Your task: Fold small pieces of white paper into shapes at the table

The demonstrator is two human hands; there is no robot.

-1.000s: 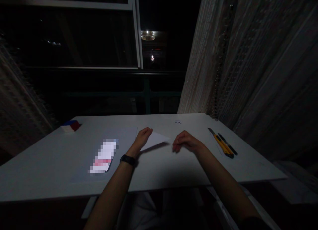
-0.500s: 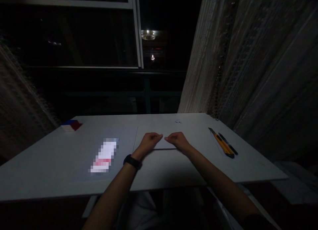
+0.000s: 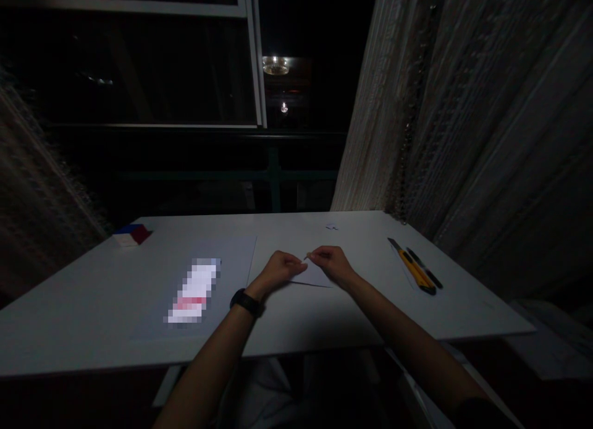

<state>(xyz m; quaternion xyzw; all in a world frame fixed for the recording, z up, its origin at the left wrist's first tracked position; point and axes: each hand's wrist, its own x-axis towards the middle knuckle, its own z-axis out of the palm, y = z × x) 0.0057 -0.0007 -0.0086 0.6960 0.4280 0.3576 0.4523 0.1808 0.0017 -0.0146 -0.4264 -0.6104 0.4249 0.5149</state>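
A small white sheet of paper lies between my hands, its near edge slightly slanted. My left hand, with a dark band on the wrist, is closed in a pinch at the paper's left side. Closed in a pinch too, my right hand is at the paper's upper right. The fingertips almost meet over the far part of the paper, where a thin sliver shows between them. Dim light hides the exact grip.
On the white table lie a larger sheet under a glowing blurred phone, a coloured cube, small paper scraps, a yellow utility knife and a dark pen. Curtains hang behind.
The fingertips have come closer together, and my left thumb has shifted slightly down and right. The paper's near edge has tilted, lower at the right. Other things stay put.
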